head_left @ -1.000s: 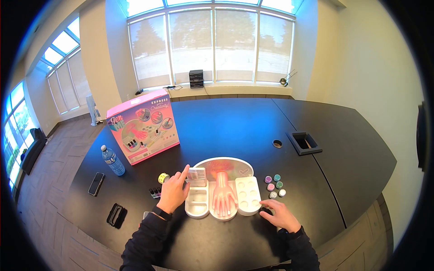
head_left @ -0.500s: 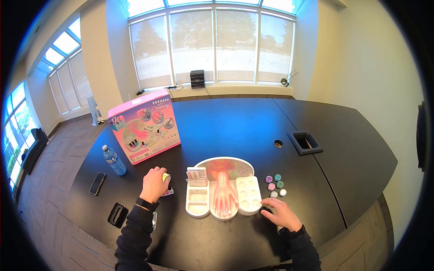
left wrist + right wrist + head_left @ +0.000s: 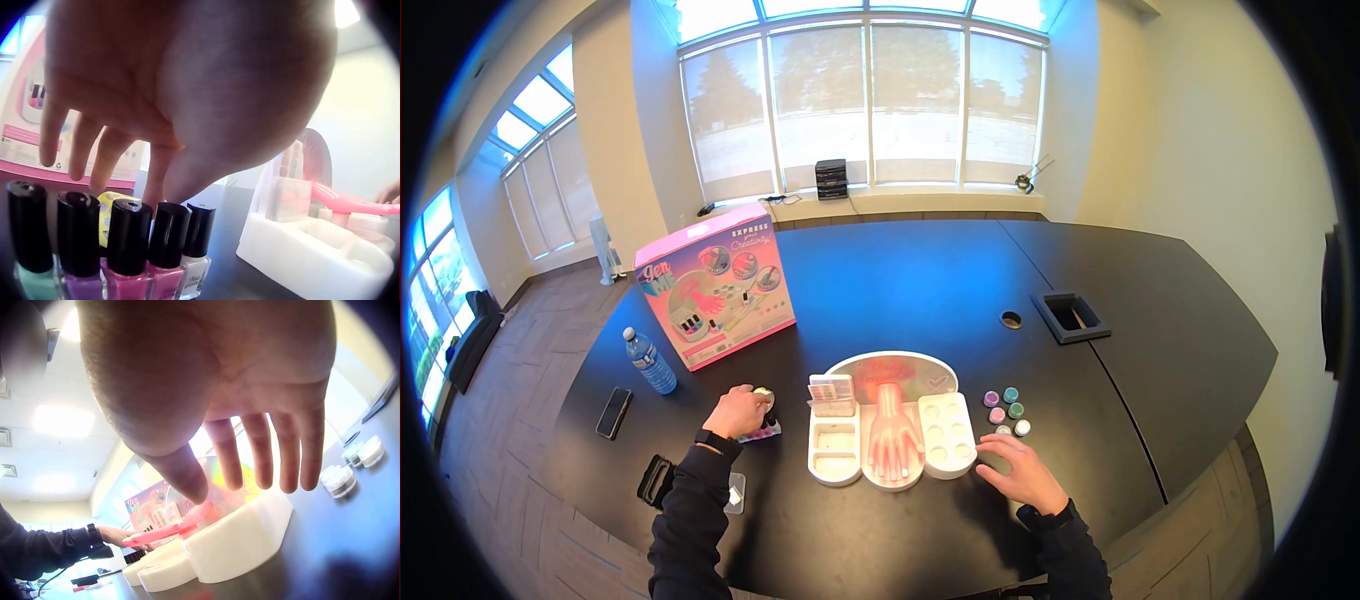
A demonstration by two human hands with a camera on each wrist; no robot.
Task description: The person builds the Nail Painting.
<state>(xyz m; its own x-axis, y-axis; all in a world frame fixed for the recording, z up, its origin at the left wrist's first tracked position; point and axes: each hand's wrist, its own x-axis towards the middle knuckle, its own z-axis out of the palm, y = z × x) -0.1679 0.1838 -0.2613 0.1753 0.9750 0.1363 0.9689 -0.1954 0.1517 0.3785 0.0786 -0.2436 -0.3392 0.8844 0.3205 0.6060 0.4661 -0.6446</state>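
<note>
My left hand (image 3: 738, 412) reaches down over a row of nail polish bottles (image 3: 130, 234) with black caps, left of the white manicure stand. Its thumb and index tips meet behind the caps; I cannot tell whether they pinch something. A yellow patterned roll (image 3: 104, 220) sits just behind the row. On the stand (image 3: 834, 472) lies a pink model hand (image 3: 890, 435), palm down, with sticker cards (image 3: 832, 394) upright at the left. My right hand (image 3: 1022, 473), fingers extended and loosely spread, hovers by the stand's palette (image 3: 947, 462) and holds nothing.
Several small glitter jars (image 3: 997, 415) stand right of the stand. A pink kit box (image 3: 720, 290), a water bottle (image 3: 650, 365) and a phone (image 3: 613, 413) are at the left. Nearer lie a black case (image 3: 656, 482) and a small clear box (image 3: 737, 494).
My left hand has left the sticker cards on the stand and moved left and down to the nail polish bottles. The right hand has stayed by the palette.
</note>
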